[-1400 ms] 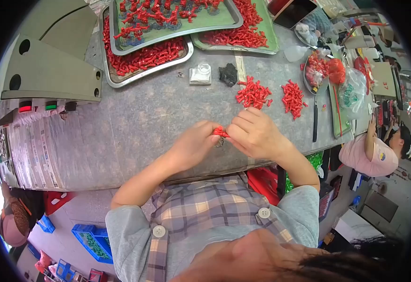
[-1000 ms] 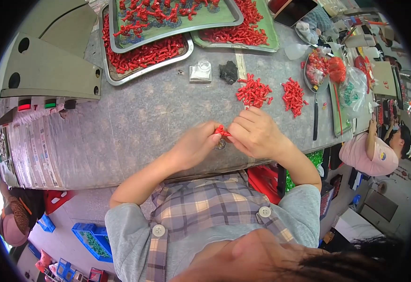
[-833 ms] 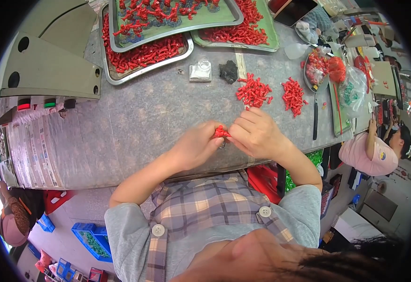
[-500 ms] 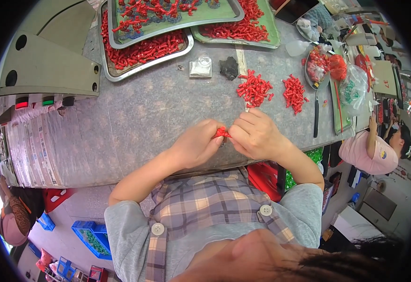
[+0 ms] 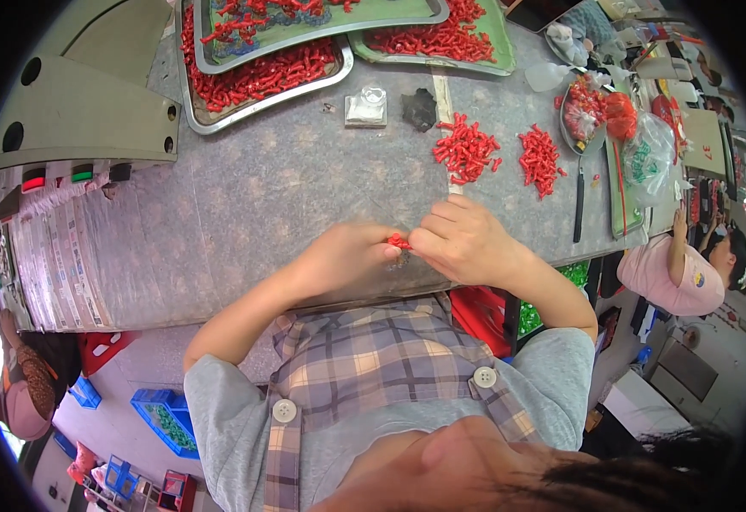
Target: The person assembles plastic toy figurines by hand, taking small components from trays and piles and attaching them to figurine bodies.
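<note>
Head view: left hand [image 5: 339,260] and right hand [image 5: 463,241] meet at the near edge of the grey table [image 5: 245,205], both pinching one small red piece [image 5: 398,242] between thumb and fingertips, so the step looks like fitting or joining that piece by hand. Fingers of both hands are curled tight and pressed onto it, not spread; whether a second part sits under it I cannot tell. Next move likely calls for a steady squeeze, then a reach to the loose red pile [image 5: 465,149] just beyond the right hand.
</note>
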Demonstrator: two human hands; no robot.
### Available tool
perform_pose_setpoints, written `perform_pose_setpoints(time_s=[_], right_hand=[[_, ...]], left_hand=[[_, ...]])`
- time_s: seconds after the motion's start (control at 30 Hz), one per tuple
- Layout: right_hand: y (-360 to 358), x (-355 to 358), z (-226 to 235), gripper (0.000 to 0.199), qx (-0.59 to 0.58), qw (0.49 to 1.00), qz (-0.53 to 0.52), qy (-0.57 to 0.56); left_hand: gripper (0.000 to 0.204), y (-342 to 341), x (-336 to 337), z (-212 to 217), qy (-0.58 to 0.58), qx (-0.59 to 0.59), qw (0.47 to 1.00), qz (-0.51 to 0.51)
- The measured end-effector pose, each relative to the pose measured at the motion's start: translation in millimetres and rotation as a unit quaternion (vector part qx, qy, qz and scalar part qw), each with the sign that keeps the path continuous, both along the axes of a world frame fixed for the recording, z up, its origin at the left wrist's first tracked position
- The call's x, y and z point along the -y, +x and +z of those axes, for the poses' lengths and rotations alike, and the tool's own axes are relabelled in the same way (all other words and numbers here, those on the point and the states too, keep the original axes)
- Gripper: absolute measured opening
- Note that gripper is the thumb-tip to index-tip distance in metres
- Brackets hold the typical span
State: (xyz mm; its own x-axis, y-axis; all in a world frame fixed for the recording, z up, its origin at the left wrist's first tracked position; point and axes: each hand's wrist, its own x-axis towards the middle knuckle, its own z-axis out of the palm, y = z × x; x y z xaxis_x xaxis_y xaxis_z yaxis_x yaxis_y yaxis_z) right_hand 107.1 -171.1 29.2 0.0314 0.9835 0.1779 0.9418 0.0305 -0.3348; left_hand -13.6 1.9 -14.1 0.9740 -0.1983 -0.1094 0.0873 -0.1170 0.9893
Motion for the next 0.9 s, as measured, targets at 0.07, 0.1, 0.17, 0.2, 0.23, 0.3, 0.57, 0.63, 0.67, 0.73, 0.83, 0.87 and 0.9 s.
perform_pose_setpoints(time_s=[0.07, 0.1, 0.17, 0.2, 0.23, 0.3, 0.57, 0.63, 0.67, 0.73, 0.83, 0.87, 0.9], right_hand=[[-2, 2, -6, 0.014, -0.024, 0.999, 0.011, -0.031], [-3, 2, -7, 0.014, -0.027, 0.999, 0.011, -0.031], [-5, 1, -8, 0.015, -0.064, 0.997, 0.017, -0.050], [-5, 1, -8, 0.015, -0.066, 0.996, 0.017, -0.050], [-4, 1, -7, 0.016, -0.070, 0.996, 0.020, -0.047], [-4, 0, -5, 0.017, -0.074, 0.996, 0.021, -0.045], [-5, 1, -3, 0.021, -0.081, 0.993, 0.054, -0.060], [-4, -1, -2, 0.021, -0.092, 0.992, 0.057, -0.064], [-4, -1, -2, 0.022, -0.101, 0.991, 0.059, -0.067], [-4, -1, -2, 0.022, -0.104, 0.991, 0.061, -0.066], [-4, -1, -4, 0.022, -0.103, 0.991, 0.065, -0.063], [-5, -1, -4, 0.022, -0.100, 0.991, 0.068, -0.060], [-5, -1, -5, 0.022, -0.100, 0.991, 0.068, -0.061]], left_hand=[[0.026, -2, -6, -8, -0.074, -0.188, 0.978, -0.053], [0.026, -1, -7, -9, -0.075, -0.192, 0.977, -0.053], [0.018, 1, -10, -11, -0.081, -0.203, 0.973, -0.073], [0.018, 1, -9, -10, -0.081, -0.205, 0.973, -0.073], [0.014, 1, -7, -9, -0.177, -0.217, 0.959, -0.051], [0.010, 1, -6, -9, -0.272, -0.227, 0.935, -0.030], [0.014, -5, -6, -16, -0.148, -0.133, 0.980, -0.017], [0.015, -6, -5, -17, -0.146, -0.133, 0.980, -0.012], [0.016, -7, -5, -17, -0.143, -0.132, 0.981, -0.008], [0.016, -6, -6, -16, -0.142, -0.123, 0.982, -0.009], [0.015, -7, -6, -16, -0.128, -0.102, 0.986, -0.012], [0.014, -8, -6, -17, -0.114, -0.090, 0.989, -0.013], [0.014, -8, -5, -18, -0.115, -0.091, 0.989, -0.013]])
